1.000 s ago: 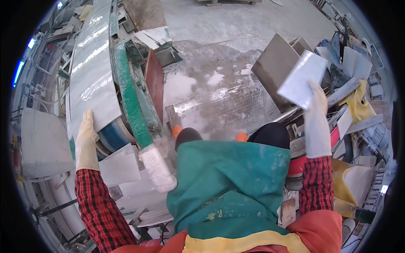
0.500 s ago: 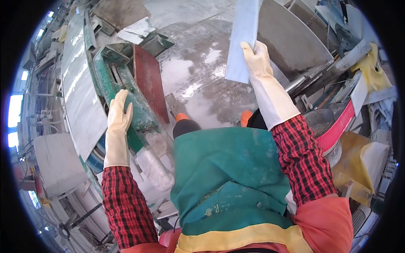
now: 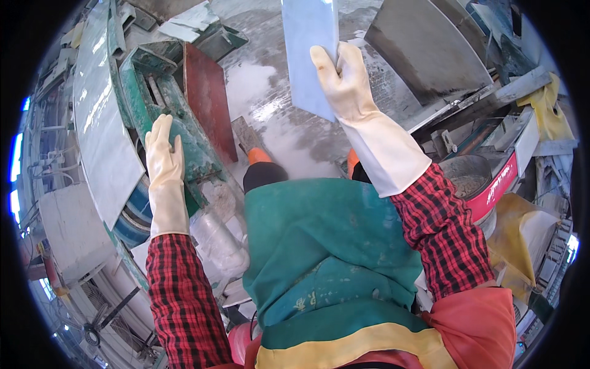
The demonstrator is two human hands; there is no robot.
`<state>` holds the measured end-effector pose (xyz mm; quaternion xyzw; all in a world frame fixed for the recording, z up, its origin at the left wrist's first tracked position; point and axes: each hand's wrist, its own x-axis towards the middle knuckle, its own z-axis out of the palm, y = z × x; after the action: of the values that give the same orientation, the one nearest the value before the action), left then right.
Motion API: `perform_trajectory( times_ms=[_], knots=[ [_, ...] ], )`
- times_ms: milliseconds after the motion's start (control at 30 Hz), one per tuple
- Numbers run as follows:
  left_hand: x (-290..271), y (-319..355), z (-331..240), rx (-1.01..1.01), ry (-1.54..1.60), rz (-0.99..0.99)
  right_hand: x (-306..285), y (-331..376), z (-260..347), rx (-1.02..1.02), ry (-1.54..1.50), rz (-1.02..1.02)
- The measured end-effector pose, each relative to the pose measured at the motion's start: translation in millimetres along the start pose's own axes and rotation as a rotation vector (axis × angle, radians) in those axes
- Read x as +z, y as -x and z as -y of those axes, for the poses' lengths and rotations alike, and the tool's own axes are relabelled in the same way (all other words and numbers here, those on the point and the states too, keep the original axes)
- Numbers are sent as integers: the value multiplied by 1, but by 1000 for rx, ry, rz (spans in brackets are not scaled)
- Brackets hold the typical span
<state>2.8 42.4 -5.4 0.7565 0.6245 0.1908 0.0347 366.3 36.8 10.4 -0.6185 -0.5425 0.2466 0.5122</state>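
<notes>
A long pale blue-white slab (image 3: 310, 55) hangs upright in my right hand (image 3: 345, 83), gripped at its right edge with the thumb across its face. Its far end runs out of the picture at the top. My left hand (image 3: 163, 150), in a cream rubber glove like the right, holds nothing. Its fingers are stretched out above the green metal machine frame (image 3: 184, 132); whether they touch it I cannot tell. Left of that hand lies a long glossy pale sheet (image 3: 101, 123). A dark red board (image 3: 208, 98) leans against the frame's right side.
A large grey-brown slab (image 3: 424, 49) leans at the far right. Nearer on that side are a round bucket (image 3: 464, 175), a red strip (image 3: 498, 187) and a yellow glove (image 3: 549, 111). The concrete floor (image 3: 270, 117) is wet with whitish puddles. A plastic-wrapped bundle (image 3: 218, 243) lies left of my apron.
My right hand has brought the slab leftward and closer to the middle, turning its face more toward me. The left hand has shifted slightly, still stretched out by the green frame.
</notes>
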Motion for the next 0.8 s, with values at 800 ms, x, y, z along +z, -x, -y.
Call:
perform_trajectory(
  times_ms=[800],
  knots=[
    [-3,2,9,19,-46,-27,29,14,6,2,24,202]
  ],
)
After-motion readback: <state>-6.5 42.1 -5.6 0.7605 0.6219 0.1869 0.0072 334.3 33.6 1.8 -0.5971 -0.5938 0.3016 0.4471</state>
